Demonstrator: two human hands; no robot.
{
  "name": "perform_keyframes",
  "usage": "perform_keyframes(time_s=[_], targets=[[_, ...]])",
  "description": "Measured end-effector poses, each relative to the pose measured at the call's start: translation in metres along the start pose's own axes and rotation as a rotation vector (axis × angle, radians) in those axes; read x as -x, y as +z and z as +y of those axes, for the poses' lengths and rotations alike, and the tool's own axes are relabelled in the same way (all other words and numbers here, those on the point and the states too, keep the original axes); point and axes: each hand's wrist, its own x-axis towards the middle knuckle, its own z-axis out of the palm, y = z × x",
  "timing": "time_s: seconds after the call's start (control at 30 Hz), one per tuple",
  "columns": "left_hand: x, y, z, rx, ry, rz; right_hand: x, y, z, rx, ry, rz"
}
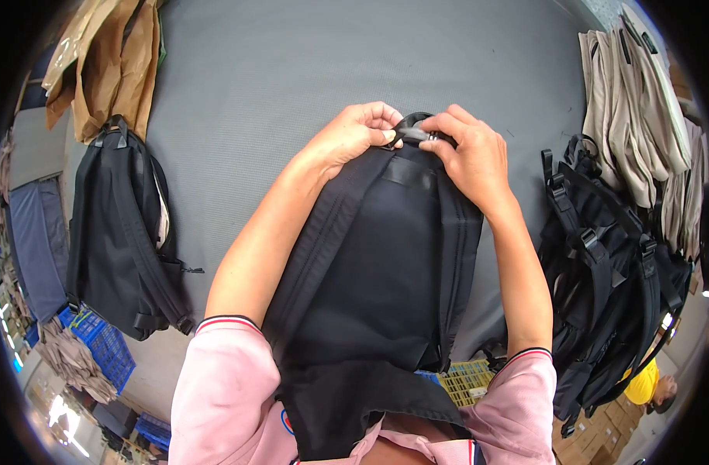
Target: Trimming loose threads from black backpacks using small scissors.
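A black backpack (377, 267) lies in front of me, its padded shoulder straps facing up and its top pointing away. At that top edge my left hand (358, 136) pinches the fabric beside the carry handle (413, 120), thumb and fingers closed. From the other side my right hand (470, 147) is closed around a small, shiny, greyish tool (413, 133). Its tip reaches toward my left fingertips under the handle. Blur hides what kind of tool it is.
The grey tabletop (354, 62) stretches beyond the backpack. To the left lie another black backpack (114, 232) and brown paper (118, 70). Several black backpacks (602, 287) and beige fabric pieces (626, 108) are piled right. Blue (106, 349) and yellow crates (467, 380) stand below; a person in yellow (643, 384) is lower right.
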Motion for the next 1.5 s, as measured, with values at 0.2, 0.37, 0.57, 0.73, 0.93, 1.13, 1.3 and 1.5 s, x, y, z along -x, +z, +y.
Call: perform_keyframes(time_s=[0.2,0.37,0.57,0.73,0.93,1.13,1.3,1.5], targets=[[0.002,0.001,0.001,0.012,0.008,0.007,0.005,0.007,0.003,-0.161,0.044,0.082],[0.003,0.002,0.002,-0.044,0.018,0.037,0.003,0.017,0.001,-0.073,0.045,0.134],[0.000,0.003,-0.001,-0.042,0.039,0.044,-0.003,0.025,0.015,-0.935,0.541,-0.050],[0.003,0.001,0.000,-0.053,0.024,0.053,0.007,0.017,-0.004,-0.405,0.225,0.061],[0.003,0.003,0.001,-0.043,0.016,0.043,0.009,0.015,-0.009,-0.011,0.059,0.129],[0.003,0.000,-0.001,-0.074,0.042,0.064,0.006,0.021,-0.012,-0.040,0.049,0.105],[0.001,0.003,0.000,-0.037,0.052,0.043,-0.004,0.027,0.002,-0.782,0.352,0.070],[0.001,-0.003,-0.003,-0.009,0.057,-0.002,0.000,0.008,-0.005,-0.259,0.169,0.020]])
